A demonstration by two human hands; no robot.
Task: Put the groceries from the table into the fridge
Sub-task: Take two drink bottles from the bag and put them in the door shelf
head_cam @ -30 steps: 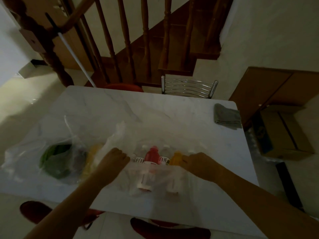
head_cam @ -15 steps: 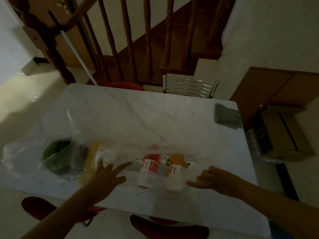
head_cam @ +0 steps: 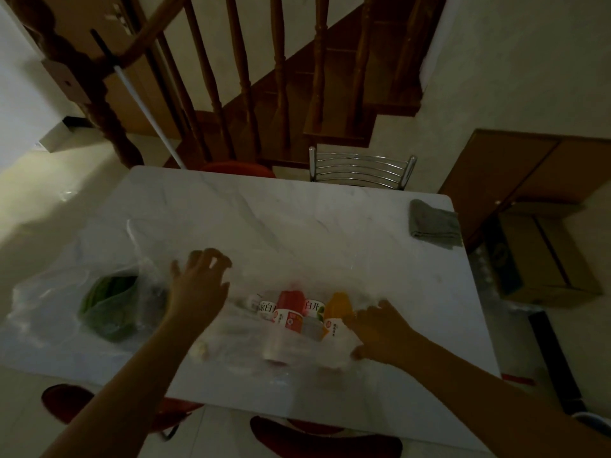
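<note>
Low in the frame, both hands are working at a clear plastic bag (head_cam: 297,328) lying on the white marble table (head_cam: 297,219), and inside it a row of bottles (head_cam: 291,315) lies on its side, red and orange among them. The left hand (head_cam: 198,289) reaches over centre-left, fingers spread and curled with nothing gripped, seemingly to pull the film back. The right hand (head_cam: 380,332) presses flat on the bag's right end, pinning it; a second bag of green vegetables (head_cam: 109,305) waits at lower left.

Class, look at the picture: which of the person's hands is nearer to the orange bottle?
Right. The right hand lies just beside the orange bottle, about touching it. The left hand is farther off, beyond the red bottle.
</note>
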